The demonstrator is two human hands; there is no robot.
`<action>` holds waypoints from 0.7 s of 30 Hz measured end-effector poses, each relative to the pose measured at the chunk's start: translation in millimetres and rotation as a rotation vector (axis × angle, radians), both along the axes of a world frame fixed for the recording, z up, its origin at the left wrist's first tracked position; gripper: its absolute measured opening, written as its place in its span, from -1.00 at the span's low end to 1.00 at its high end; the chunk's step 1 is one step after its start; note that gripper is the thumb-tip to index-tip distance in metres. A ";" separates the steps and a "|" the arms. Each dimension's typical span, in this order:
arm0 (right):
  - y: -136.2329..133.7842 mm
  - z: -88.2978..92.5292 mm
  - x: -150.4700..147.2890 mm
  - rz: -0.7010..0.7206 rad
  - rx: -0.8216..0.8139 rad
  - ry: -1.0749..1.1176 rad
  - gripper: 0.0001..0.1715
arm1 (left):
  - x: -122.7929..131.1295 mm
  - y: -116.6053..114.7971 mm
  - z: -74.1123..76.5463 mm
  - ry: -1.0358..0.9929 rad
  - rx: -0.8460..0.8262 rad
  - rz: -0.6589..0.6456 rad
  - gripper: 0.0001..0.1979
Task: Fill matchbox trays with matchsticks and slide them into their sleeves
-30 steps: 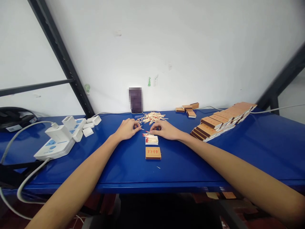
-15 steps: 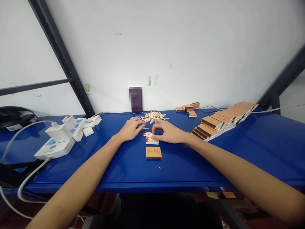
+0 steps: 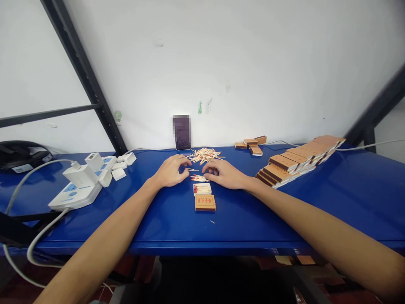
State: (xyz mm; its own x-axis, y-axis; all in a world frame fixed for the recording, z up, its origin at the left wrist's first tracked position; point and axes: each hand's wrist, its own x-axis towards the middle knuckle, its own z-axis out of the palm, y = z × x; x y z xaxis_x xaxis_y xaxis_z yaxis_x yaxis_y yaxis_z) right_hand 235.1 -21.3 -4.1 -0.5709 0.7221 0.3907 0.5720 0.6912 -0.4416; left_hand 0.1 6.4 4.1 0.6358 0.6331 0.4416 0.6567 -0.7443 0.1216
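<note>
My left hand rests on the blue table, thumb and index finger apart, beside a single loose match. My right hand has its fingers curved, with a gap between thumb and index finger. Its thumb is at the end of a small bunch of matches with red heads. Just nearer to me, a white matchbox tray holds a layer of matches, heads to the left. An orange matchbox cover with red characters lies in front of the tray. Behind both hands is a loose pile of matches.
Stacked matchboxes fill the right side, and several more matchboxes lie by the wall. A dark-screened phone leans there too. On the left are a power strip with chargers and cables. A match splinter lies near the front.
My right hand has moved off the tray to the small bunch behind it, and the tray's matches now show fully. My left thumb and index finger remain apart near the single match.
</note>
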 end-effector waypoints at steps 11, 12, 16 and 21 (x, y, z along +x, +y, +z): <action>7.5 -3.1 -2.1 -0.015 -0.206 0.048 -0.60 | 7.5 -5.3 0.1 0.258 -0.045 -0.044 -0.61; 8.1 -3.8 -2.8 -0.025 -0.196 0.043 -0.59 | 8.4 -6.4 0.3 0.254 -0.054 -0.053 -0.60; 11.8 -8.6 -3.9 -0.046 -0.162 0.045 -0.62 | 12.8 -11.6 0.8 0.207 -0.108 -0.101 -0.61; 17.5 -13.9 -7.2 -0.087 -0.076 0.066 -0.75 | 16.4 -13.7 0.3 0.137 -0.165 -0.142 -0.64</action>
State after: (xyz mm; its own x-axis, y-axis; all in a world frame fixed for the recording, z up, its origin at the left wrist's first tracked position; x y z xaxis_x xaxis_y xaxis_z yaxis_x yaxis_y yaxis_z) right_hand 227.9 -3.8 -18.1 -0.4794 0.7971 0.3672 0.5966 0.6029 -0.5297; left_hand 16.5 -7.3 4.4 0.7700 0.5898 0.2434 0.5660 -0.8075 0.1659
